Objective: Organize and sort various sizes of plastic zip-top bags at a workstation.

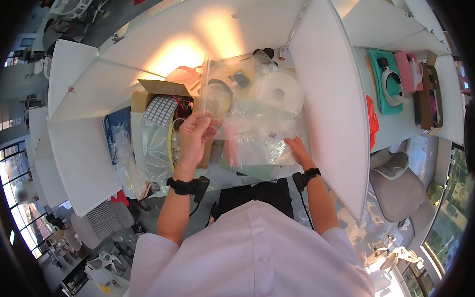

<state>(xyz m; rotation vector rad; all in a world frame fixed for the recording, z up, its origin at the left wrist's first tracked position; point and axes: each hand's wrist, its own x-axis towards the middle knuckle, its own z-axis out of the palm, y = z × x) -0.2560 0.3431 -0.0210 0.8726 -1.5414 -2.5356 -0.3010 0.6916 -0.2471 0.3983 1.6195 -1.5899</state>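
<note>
Your left hand (194,135) pinches the top edge of a clear plastic bag (247,132), thumb against fingers, and lifts it up over the white desk (212,34). Your right hand (299,150) grips the bag's lower right corner, fingers curled on the film. So the bag hangs stretched between both hands, right in front of you, between the white divider panels (329,93).

If you want this to go smoothly, I'd say keep the film taut between the two grips so it doesn't fold on itself, and hold the pinch near the seam rather than mid-sheet, since thin film probably slips. The pile underneath looks like it could snag, so keep the bag lifted off it.

The bag itself is see-through and crinkly, with glare from the lamp light. Through it you can make out a round white tape roll (278,93) and other clear bags. There's a cardboard box (157,93) just left of your left hand, with a white keypad-like grid (160,110) in it.
</note>
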